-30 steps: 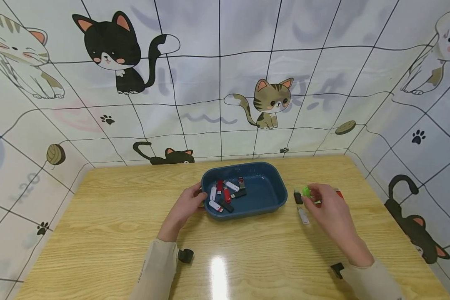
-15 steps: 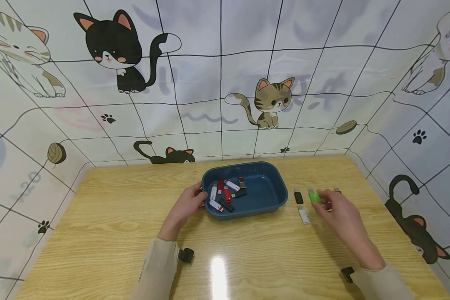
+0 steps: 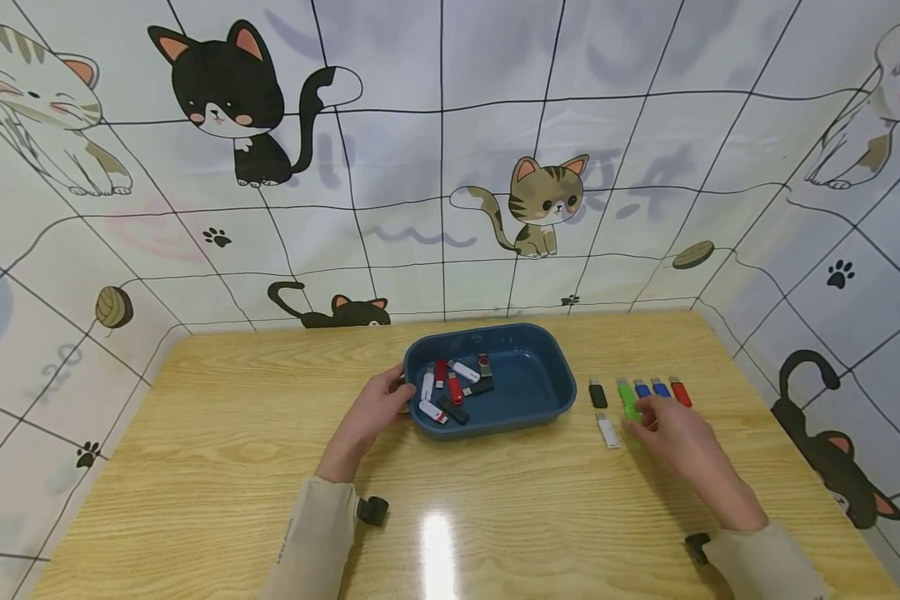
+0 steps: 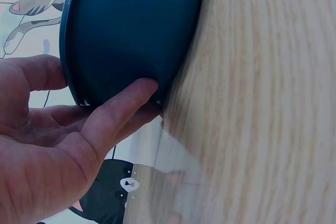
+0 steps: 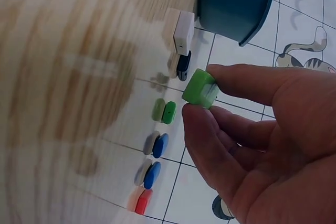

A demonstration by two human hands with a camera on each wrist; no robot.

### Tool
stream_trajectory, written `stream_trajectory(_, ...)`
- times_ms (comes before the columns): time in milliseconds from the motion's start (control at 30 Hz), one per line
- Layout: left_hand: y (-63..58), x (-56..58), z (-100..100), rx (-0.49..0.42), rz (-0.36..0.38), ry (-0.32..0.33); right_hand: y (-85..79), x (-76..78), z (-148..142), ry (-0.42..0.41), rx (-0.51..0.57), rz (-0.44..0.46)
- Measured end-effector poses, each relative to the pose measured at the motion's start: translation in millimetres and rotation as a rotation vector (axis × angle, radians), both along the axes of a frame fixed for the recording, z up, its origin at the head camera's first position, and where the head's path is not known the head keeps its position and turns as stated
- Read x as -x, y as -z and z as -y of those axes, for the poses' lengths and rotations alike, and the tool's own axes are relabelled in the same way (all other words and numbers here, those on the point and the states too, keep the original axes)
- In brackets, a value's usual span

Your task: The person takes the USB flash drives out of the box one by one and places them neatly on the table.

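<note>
My left hand [image 3: 373,410] grips the left end of a dark blue plastic bin [image 3: 536,417], its thumb at the rim. In the left wrist view its fingers lie against the outer wall of the bin [image 4: 126,30]. With thumb and fingertips my right hand [image 3: 671,429] pinches a green USB stick [image 5: 200,88], raised above the table in the right wrist view. Just beyond it a second green USB stick [image 3: 625,389] lies on the table, in a row with a black one [image 3: 597,395], two blue ones [image 3: 662,388] and a red one [image 3: 680,392].
Nearer the person lies a white USB stick [image 3: 607,432], below the black one. Several red, white and black USB sticks [image 3: 454,388] lie in the left half of the bin. A cat-print sheet [image 3: 405,167] walls the wooden table [image 3: 232,433] at the back and sides.
My right hand has moved right, then slightly toward the person, with green between its fingers throughout. The blue sticks and more of the red one now show. My left hand stays at the bin.
</note>
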State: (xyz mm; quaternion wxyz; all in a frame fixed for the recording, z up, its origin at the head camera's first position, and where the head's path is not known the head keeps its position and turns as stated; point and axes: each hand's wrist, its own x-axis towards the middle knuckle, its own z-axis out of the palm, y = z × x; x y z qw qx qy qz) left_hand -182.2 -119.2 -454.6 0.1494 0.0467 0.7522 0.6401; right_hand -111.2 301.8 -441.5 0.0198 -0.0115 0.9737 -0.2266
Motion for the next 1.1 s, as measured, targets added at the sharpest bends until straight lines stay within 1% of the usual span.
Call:
stream_trajectory(167, 0.3, -0.6, 1.1, 0.003, 0.004, -0.006, 1.0, 2.8, -1.1, -0.020, -0.008, 0.021)
stream_trajectory(400, 0.7, -0.6, 2.0, 0.001, 0.004, -0.006, 2.5, 5.9, 1.3, 0.000, -0.032, 0.068)
stream_trajectory(767, 3.0, 0.0, 2.4, 0.005, -0.007, 0.002, 2.1, 7.8, 0.7, -0.006, -0.063, 0.106)
stream_trajectory(1100, 1.7, -0.1, 1.9, -0.010, -0.005, 0.006, 6.5, 8.1, 0.1, -0.027, -0.077, 0.071)
